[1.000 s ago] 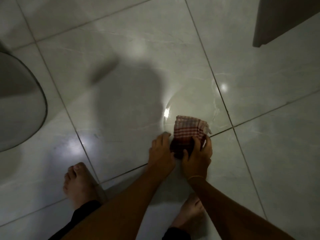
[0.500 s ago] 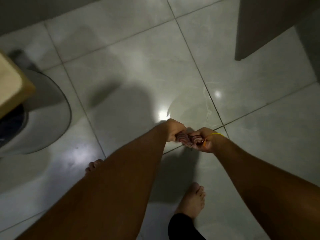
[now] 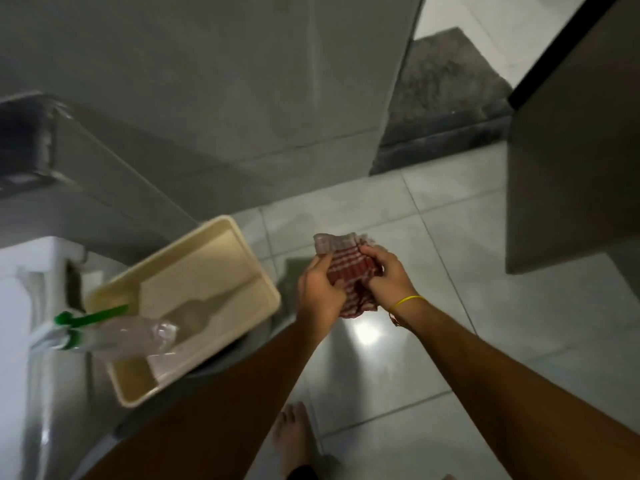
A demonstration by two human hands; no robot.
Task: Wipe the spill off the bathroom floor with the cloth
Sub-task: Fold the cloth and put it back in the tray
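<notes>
My left hand (image 3: 320, 292) and right hand (image 3: 388, 282) are both closed on the red-checked cloth (image 3: 349, 275), bunching it between them up off the floor, well above the tiles, so that I can gather or refold it rather than drag it; one pale corner sticks up free past my fingertips. I judge I am readying a fresh face of the cloth, or squeezing it, though I cannot tell whether it is wet. A yellow band (image 3: 407, 301) sits on my right wrist. Just below my hands the floor (image 3: 450, 341) shines with a bright reflection; whether any spill is left there I cannot make out in the glare. To the left of my left hand, close by, a cream tray (image 3: 207, 268) rests tilted on something grey and round, with a clear bottle with a green nozzle (image 3: 114, 332) lying across it, kept off the floor. Past my hands lies a dark mat (image 3: 443, 88), and to the right a door edge (image 3: 568, 168). My bare foot (image 3: 294, 434) is beneath my arms.
</notes>
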